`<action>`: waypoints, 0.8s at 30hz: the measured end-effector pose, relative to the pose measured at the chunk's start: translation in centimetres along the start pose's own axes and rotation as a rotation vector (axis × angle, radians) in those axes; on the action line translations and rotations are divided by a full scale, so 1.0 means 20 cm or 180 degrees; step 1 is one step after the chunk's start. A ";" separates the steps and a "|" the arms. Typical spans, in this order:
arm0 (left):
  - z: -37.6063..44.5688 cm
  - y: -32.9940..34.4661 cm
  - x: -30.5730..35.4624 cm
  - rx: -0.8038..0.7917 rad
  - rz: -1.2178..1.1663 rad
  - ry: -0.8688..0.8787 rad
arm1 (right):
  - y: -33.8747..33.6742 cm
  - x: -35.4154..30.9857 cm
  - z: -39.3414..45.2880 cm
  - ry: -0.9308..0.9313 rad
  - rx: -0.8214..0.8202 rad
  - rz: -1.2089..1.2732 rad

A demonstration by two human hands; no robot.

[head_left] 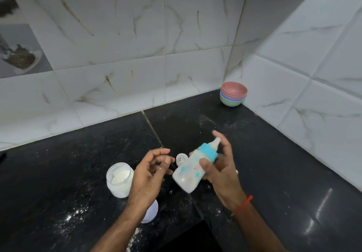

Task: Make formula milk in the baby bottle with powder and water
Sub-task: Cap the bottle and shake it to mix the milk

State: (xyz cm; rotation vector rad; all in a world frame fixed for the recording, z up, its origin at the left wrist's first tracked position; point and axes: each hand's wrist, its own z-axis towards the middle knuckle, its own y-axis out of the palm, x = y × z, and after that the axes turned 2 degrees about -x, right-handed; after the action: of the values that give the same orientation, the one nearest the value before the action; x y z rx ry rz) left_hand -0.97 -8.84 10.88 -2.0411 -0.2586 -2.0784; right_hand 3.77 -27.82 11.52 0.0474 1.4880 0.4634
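My right hand [220, 165] grips a baby bottle [191, 173] tilted above the black counter, its teat pointing up and to the right. The bottle has a blue collar, a whitish teat and coloured prints, and milky liquid shows inside. My left hand [148, 171] hovers just left of the bottle with loosely curled fingers, holding nothing. An open clear jar of white powder [119, 179] stands on the counter left of my left hand. A small clear cap [181, 158] lies on the counter behind the bottle.
A white lid [151, 211] lies partly under my left wrist. Stacked coloured bowls [233, 94] sit in the far corner by the tiled walls. White powder is spilled over the black counter [78, 163] near its front edge.
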 end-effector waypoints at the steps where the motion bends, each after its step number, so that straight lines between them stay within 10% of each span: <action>1: 0.01 0.00 0.00 0.0001 0.0000 0.0031 | -0.01 -0.01 0.00 -0.0109 -0.0124 -0.0050; 6: 0.02 -0.01 0.01 -0.0012 0.0028 0.0083 | -0.02 -0.03 0.09 -0.0450 0.1301 0.1445; 10: 0.02 -0.01 0.00 -0.0026 0.0039 0.0082 | 0.03 0.07 -0.01 -0.0075 0.0227 0.0185; 16: 0.02 -0.01 0.02 -0.0004 0.0049 0.0057 | -0.05 0.02 0.06 -0.0475 0.1271 0.1325; 20: 0.02 0.00 0.01 -0.0030 0.0089 0.0051 | -0.05 0.04 -0.01 -0.0232 -0.0066 -0.0236; 24: 0.01 0.00 0.02 0.0003 0.0049 0.0044 | -0.09 -0.03 0.06 -0.0577 0.1080 0.1011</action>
State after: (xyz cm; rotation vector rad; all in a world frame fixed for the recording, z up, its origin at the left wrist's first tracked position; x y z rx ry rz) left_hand -0.70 -8.74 11.29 -2.0210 -0.2407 -2.0823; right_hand 5.47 -29.29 11.73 0.5857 1.3700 0.4426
